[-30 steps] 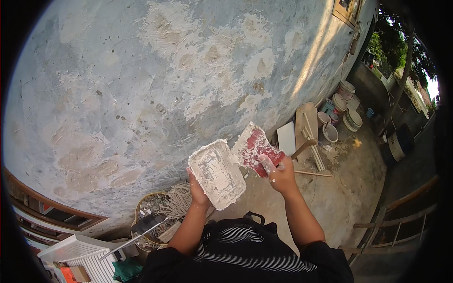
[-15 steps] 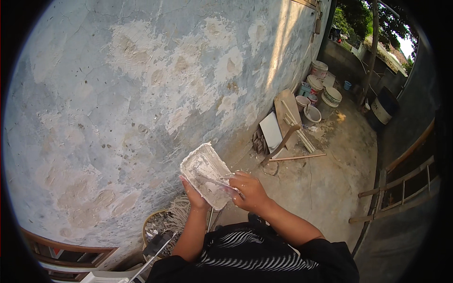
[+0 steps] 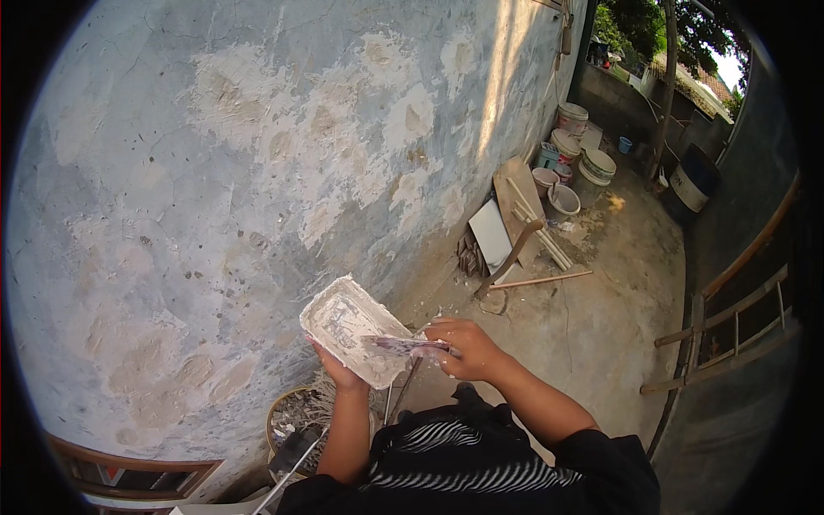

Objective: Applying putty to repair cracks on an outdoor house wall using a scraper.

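Observation:
My left hand (image 3: 337, 369) grips a rectangular tray (image 3: 314, 316) from below and along its near left side. Off-white plaster paste crusts the tray's rim and coats its inside. In my right hand (image 3: 468, 350) is a putty knife (image 3: 399, 345), its blade smeared with paste and lying over the tray's right part. The fingers are closed around its paste-covered handle end. Ahead and to the left rises a blue-grey wall (image 3: 197, 232) with rough patches of pale plaster (image 3: 236, 90).
A bucket of rubble (image 3: 287, 412) stands by the wall below my left arm. Further off are several paint buckets (image 3: 592, 167), leaning boards (image 3: 518, 202), wooden sticks (image 3: 549, 276) and a dark drum (image 3: 689, 184). A wooden frame (image 3: 712, 335) leans at the right.
The tray has shifted left and tilted toward the wall. The putty knife has turned to lie flatter across the tray's right side, and my right hand has moved slightly right.

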Motion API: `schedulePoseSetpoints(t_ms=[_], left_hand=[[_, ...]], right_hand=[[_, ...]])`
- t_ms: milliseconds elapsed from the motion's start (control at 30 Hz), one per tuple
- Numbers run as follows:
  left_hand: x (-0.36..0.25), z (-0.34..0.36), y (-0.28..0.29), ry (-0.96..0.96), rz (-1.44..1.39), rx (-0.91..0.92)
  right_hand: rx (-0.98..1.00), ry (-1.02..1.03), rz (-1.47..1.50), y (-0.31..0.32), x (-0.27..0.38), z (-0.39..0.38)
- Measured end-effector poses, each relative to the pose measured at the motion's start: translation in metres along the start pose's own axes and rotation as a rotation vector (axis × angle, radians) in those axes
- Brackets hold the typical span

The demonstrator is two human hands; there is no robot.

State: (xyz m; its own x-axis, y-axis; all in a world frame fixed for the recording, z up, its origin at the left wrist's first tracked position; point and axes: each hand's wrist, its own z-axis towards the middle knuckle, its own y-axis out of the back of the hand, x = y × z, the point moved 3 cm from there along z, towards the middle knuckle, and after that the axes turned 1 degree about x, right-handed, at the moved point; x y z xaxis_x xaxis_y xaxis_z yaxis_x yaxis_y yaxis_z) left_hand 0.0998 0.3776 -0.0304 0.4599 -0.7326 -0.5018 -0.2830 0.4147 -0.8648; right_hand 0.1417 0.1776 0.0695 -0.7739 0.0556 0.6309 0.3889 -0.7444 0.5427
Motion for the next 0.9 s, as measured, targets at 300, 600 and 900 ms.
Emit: schedulePoseSetpoints(t_ms=[300,600,900], left_hand=[[0.041,-0.006,0.011,-0.091,0.126,0.02],[0.118,-0.01,-0.052,-0.107,0.063,-0.059],[0.215,-0.008,-0.1,-0.222,0.15,0.321]], right_hand=[[0.16,-0.165,0.014,-0.007,0.006,-0.007],[-0.016,-0.391,0.456,0.079,-0.055,-0.021],[-0.007,-0.085,0.104,0.155,-0.104,-0.061]])
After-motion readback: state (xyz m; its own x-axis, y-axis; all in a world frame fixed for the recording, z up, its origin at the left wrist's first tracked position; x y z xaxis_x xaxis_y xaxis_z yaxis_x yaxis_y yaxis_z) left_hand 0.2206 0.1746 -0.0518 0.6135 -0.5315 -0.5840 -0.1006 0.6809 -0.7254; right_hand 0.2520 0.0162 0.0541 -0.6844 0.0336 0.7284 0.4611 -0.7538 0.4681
